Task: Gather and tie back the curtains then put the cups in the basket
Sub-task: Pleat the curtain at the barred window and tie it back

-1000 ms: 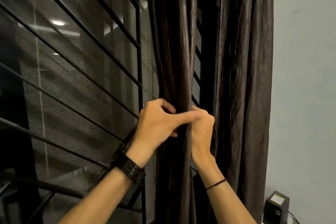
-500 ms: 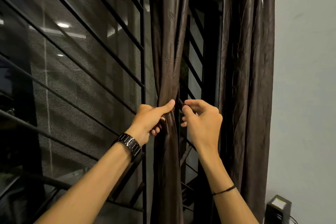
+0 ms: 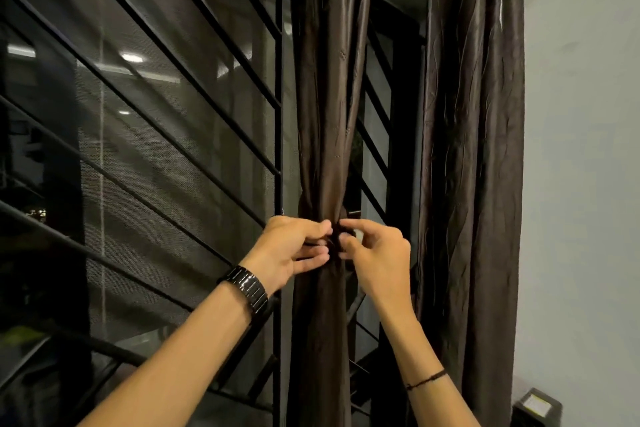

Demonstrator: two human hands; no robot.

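A dark brown curtain [image 3: 327, 114] hangs gathered into a narrow bundle in front of the window, pinched in at waist height. My left hand [image 3: 294, 251] and my right hand [image 3: 375, 256] meet at that pinch, fingertips closed on a dark tie-back [image 3: 334, 232] wrapped around the bundle. Most of the tie is hidden by my fingers. A second brown curtain [image 3: 474, 149] hangs loose to the right, against the wall. No cups or basket are in view.
A black metal window grille [image 3: 173, 114] with slanted bars and mesh covers the left. A pale wall [image 3: 581, 149] is at the right. A small dark box [image 3: 535, 407] sits low at the right corner.
Both hands have dropped lower on the bundle and come together at its front. The curtain is now cinched tighter where my fingers work the tie.
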